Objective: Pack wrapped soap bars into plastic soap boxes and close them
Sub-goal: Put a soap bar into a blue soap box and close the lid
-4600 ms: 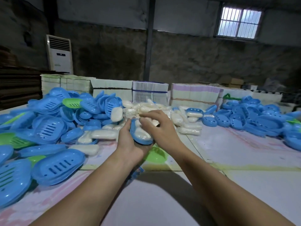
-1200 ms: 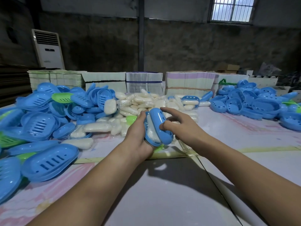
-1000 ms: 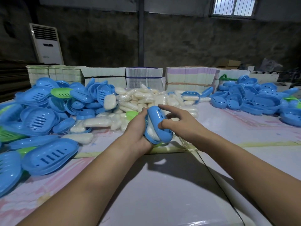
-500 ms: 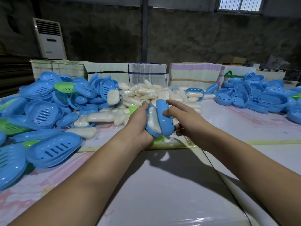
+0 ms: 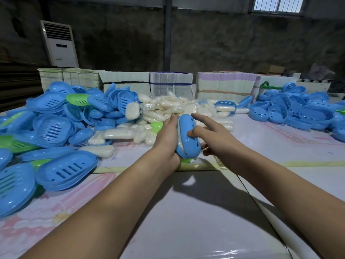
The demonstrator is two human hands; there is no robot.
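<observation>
The oval blue plastic soap box (image 5: 188, 138) is held up on edge above the pale, film-covered surface (image 5: 186, 221), nearly closed, with a sliver of the white wrapped soap bar (image 5: 180, 142) showing in the gap between its halves. The left hand (image 5: 167, 139) cups the box from its left side, fingers curled round the back and palm against the lower half. The right hand (image 5: 214, 135) sits on the box's right side: its thumb presses the blue lid, while the index finger reaches out straight past the box's top end. Beyond the box lies a heap of white wrapped soap bars (image 5: 168, 109). Left of the box sprawls a pile of blue and green slotted box halves (image 5: 56, 131); far to its right, a second pile of blue halves with round holes (image 5: 298, 111).
</observation>
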